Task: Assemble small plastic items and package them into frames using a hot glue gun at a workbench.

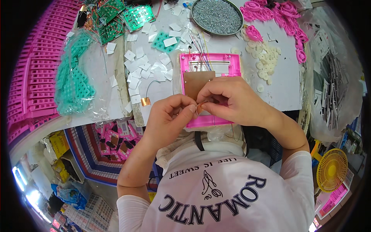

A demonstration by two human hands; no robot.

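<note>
My left hand (167, 116) and my right hand (236, 101) meet over the near part of a pink plastic housing (210, 121). Fingertips of both are pinched around a small copper-coloured strip (199, 108), mostly hidden by the fingers. Inside the housing lies a brown circuit board (195, 82), partly covered by my right hand. Several thin wires (199, 50) run out past the housing's far edge. Left of my left hand, a small copper piece (145, 101) with a thin wire rests on the table.
White paper pieces (143, 66) and teal rubber pads (75, 77) lie to the left, green circuit boards (138, 17) behind. A round tray of screws (217, 17) stands at the back. Cream discs (264, 58) and pink parts (288, 19) sit right. A basket (87, 154) stands below left.
</note>
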